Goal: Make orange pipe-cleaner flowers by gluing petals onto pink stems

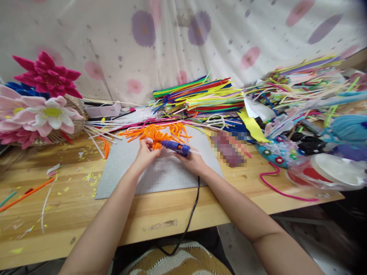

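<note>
My left hand is closed on an orange pipe-cleaner flower made of looped petals. In my right hand is a blue glue gun, its tip pointing left against or very near the flower; I cannot tell whether they touch. A black cord runs from below my right hand over the table edge. Both hands are above a grey cutting mat. More bent orange pipe-cleaner pieces lie at the mat's far edge.
A thick pile of coloured pipe cleaners lies along the back, with white-handled scissors before it. Pipe-cleaner flowers stand at left. A wrapped white-lidded tub and a pink pipe cleaner sit at right. Yellow scraps litter the left.
</note>
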Available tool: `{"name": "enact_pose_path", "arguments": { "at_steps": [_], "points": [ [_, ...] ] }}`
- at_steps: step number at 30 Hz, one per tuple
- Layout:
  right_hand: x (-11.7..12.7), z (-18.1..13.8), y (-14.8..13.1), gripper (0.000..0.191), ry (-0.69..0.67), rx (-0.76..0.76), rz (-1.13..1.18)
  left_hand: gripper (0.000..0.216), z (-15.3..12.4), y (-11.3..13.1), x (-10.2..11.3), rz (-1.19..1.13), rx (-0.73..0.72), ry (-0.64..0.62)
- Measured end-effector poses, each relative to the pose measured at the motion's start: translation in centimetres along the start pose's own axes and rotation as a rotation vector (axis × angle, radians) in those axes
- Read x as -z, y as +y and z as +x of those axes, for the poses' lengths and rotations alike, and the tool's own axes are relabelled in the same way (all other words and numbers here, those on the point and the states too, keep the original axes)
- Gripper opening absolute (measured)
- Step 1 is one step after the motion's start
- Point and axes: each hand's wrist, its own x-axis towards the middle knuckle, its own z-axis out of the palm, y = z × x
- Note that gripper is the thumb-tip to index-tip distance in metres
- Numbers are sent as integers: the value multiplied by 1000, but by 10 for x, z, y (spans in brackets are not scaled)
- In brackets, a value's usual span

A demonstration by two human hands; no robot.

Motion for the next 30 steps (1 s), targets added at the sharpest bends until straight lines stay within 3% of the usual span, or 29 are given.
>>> {"name": "enact_pose_path", "arguments": {
  "at_steps": [17,30],
  "points": [
    [3,0,-1,30,25,109,-59,50,-3,8,0,22,-13,23],
    [3,2,3,22,19,211,-132,50,-5,16,-1,-150,65,5]
  ]
}}
